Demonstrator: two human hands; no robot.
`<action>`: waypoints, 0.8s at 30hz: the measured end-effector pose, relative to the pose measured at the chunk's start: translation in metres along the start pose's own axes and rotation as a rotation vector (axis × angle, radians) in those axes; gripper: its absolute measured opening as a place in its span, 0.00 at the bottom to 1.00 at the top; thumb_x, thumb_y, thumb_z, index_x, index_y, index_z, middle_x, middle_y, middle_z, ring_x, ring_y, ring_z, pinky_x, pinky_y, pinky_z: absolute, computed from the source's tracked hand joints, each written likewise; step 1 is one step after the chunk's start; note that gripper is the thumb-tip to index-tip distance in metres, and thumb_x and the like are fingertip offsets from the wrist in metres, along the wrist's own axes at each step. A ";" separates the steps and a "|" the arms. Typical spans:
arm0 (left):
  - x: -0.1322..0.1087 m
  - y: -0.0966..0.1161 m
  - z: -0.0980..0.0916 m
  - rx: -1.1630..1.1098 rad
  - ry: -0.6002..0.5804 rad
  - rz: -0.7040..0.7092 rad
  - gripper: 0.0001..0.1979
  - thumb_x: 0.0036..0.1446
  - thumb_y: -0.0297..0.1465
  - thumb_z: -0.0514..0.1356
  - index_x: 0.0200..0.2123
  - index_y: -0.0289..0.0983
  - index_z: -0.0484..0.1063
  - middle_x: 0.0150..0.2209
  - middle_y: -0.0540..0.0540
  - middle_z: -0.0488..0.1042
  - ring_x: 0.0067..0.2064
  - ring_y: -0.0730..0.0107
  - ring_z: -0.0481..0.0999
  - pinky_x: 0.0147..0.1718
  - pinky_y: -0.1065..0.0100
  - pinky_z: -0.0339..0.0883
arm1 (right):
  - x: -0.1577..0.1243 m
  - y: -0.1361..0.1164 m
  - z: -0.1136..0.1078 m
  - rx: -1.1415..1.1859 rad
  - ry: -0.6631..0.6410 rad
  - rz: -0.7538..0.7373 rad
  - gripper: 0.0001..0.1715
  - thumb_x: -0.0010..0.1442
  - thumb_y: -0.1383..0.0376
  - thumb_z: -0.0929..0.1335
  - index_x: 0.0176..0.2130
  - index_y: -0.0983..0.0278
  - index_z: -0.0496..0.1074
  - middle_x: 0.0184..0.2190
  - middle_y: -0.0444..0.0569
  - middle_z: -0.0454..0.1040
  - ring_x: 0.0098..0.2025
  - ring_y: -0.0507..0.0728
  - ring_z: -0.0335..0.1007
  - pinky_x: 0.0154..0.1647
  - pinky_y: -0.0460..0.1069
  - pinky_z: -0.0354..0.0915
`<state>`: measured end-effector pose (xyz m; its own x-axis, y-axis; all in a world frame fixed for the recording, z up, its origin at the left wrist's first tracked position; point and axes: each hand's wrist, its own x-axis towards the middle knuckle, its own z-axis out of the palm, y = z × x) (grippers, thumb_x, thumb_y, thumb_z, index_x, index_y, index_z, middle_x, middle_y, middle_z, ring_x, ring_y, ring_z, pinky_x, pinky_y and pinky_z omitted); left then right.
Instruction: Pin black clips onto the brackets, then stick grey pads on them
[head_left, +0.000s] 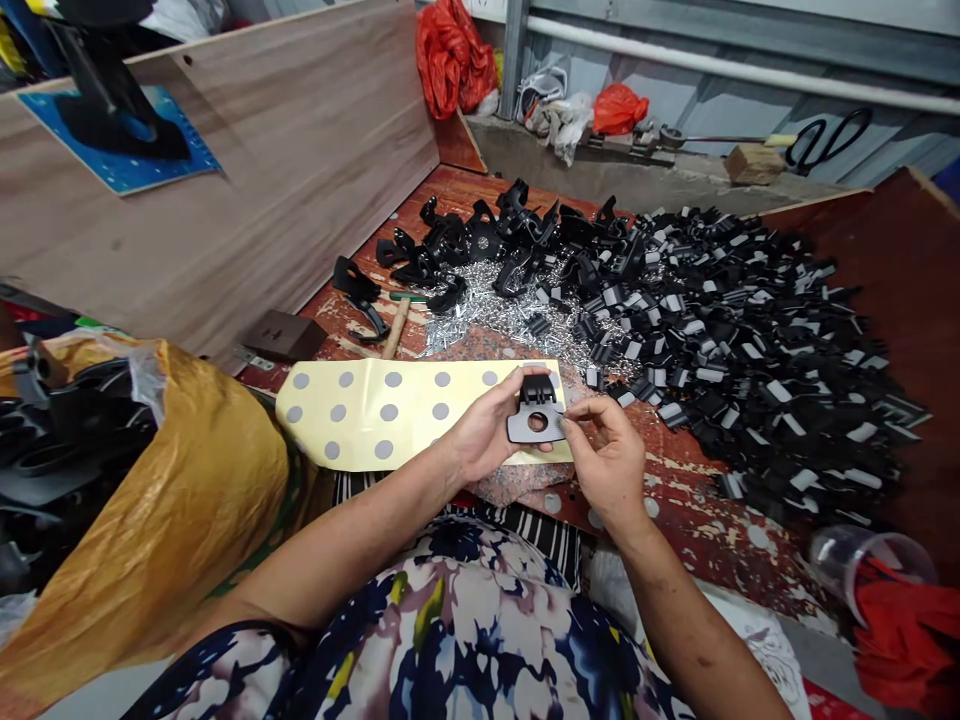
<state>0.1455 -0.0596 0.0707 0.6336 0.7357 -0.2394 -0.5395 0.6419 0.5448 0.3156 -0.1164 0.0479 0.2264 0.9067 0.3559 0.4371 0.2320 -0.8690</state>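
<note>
My left hand [484, 432] grips a flat black plastic bracket [534, 412] with a round hole, held over the worn red table [697, 500]. The fingertips of my right hand [609, 460] pinch the bracket's right edge; whether something small is between them I cannot tell. Under both hands lies a yellow sheet [375, 412] dotted with grey round stickers. Beyond it spreads a heap of small silver pins [495, 310].
A large pile of black-and-white clips [750, 330] fills the right of the table, with more black brackets [487, 240] at the back. A hammer [395, 325] lies by the pins. A yellow bag of black parts [112, 470] sits left, a wooden board [247, 190] behind it.
</note>
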 end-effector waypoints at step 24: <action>-0.026 0.002 -0.007 0.669 0.063 0.564 0.19 0.55 0.28 0.68 0.51 0.43 0.76 0.46 0.46 0.75 0.45 0.61 0.75 0.48 0.63 0.68 | 0.002 -0.017 0.015 0.051 -0.134 -0.020 0.34 0.62 0.61 0.72 0.64 0.57 0.62 0.45 0.51 0.73 0.46 0.60 0.72 0.50 0.57 0.72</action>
<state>0.1239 -0.0761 0.0721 0.3283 0.9283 0.1747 -0.3121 -0.0679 0.9476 0.2959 -0.1135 0.0581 0.0979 0.9398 0.3274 0.3946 0.2654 -0.8797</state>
